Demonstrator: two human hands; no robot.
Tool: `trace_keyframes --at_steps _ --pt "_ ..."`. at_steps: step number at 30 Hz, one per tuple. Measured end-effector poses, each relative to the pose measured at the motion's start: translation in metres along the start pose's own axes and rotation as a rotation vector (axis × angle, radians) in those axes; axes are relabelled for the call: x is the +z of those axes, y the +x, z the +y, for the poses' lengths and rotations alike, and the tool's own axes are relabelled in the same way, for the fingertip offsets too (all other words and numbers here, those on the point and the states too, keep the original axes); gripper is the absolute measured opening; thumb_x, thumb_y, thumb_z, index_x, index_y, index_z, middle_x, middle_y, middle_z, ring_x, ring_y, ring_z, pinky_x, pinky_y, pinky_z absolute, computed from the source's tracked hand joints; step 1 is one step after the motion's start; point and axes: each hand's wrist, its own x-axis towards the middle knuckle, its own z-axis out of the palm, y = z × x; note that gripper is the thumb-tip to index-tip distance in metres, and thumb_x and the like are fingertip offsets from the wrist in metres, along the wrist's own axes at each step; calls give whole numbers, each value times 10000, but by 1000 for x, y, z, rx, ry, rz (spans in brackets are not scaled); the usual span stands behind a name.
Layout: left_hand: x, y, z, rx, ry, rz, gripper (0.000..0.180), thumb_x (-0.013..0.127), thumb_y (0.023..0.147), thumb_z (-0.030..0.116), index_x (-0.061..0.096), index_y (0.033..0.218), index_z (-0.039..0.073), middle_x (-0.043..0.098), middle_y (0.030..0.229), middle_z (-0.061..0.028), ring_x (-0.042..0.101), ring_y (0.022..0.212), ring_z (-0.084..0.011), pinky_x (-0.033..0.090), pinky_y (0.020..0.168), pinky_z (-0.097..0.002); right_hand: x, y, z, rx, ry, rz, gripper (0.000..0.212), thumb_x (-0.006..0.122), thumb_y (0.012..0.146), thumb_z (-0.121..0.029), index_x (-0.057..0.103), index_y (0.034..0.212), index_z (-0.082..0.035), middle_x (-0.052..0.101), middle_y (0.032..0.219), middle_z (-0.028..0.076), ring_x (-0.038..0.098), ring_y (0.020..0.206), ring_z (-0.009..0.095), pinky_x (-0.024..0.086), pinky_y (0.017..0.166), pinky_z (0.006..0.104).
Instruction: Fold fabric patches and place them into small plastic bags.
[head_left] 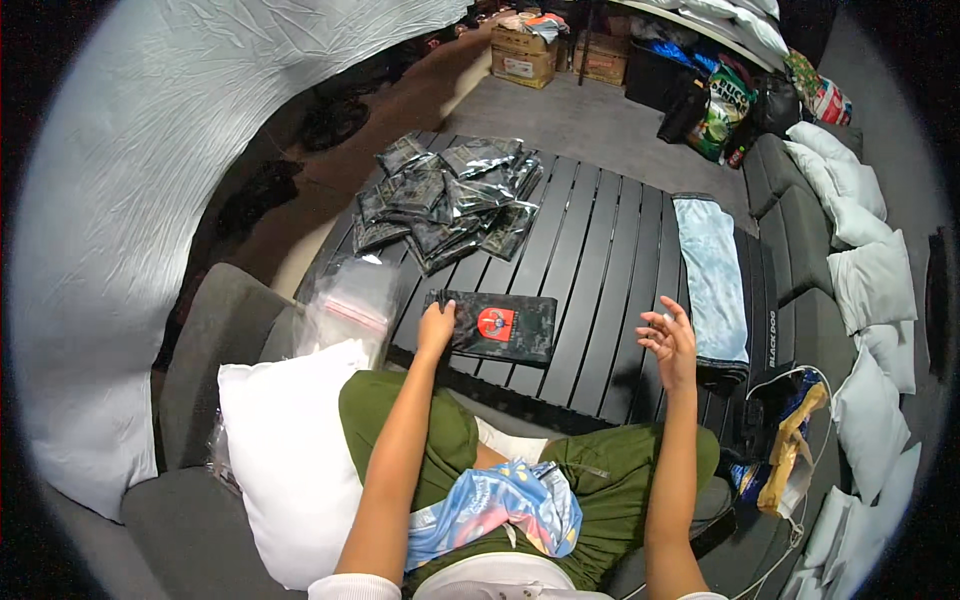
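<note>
A folded black patterned garment lies flat on the slatted dark table, with a red patch on its upper side. My left hand pinches its left edge; part of the fingers is hidden. Above the table's right part my right hand is raised, fingers apart and slightly curled, with nothing in it. Beyond the garment, several dark folded pieces in shiny clear bags are heaped on the table. Clear plastic bags with a pinkish strip lie left of my left hand.
A pale blue tie-dye cloth lies folded along the right of the slatted table. A white pillow sits at my left. Patterned blue cloth rests on my lap. A white cable runs beside a gold-and-blue bag on the right.
</note>
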Motion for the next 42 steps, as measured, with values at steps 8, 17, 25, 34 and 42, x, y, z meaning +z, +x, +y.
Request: trace_keyframes --at_steps 8,17,25,34,42 --pt "-15 -28 20 -136 99 235 376 476 816 415 530 1032 113 610 920 -158 567 878 -349 445 733 -438 -5 -4 -1 -21 -44 63 386 507 837 -183 390 1175 -37 587 918 122 594 722 175 488 627 266" --pt "-12 -35 16 -21 289 370 271 512 800 334 571 956 120 599 926 -112 548 881 -290 439 700 -411 -14 7 21 78 -278 155 319 510 840 -195 446 1113 -44 593 843 87 591 695 144 468 579 234" --pt "77 -90 46 399 537 357 593 426 828 452 353 1292 90 331 1321 -158 263 1208 -422 207 973 -540 68 55 94 -458 -1059 -216 310 459 670 -6 544 968 -11 549 1016 184 487 1009 326 364 899 373" --pt "63 -76 47 892 538 -51 613 416 823 502 305 1325 167 252 1366 -146 182 1258 -392 136 1008 -527 26 12 92 -556 -1635 -688 260 537 642 -43 515 898 -73 498 1036 112 493 924 279 412 765 380" --pt "70 -55 58 968 258 24 398 464 850 335 449 1191 131 412 1254 -95 349 1173 -279 247 973 -433 29 -68 65 -416 -1770 -680 383 586 642 -96 505 1016 -89 488 1041 101 472 943 278 390 766 374"
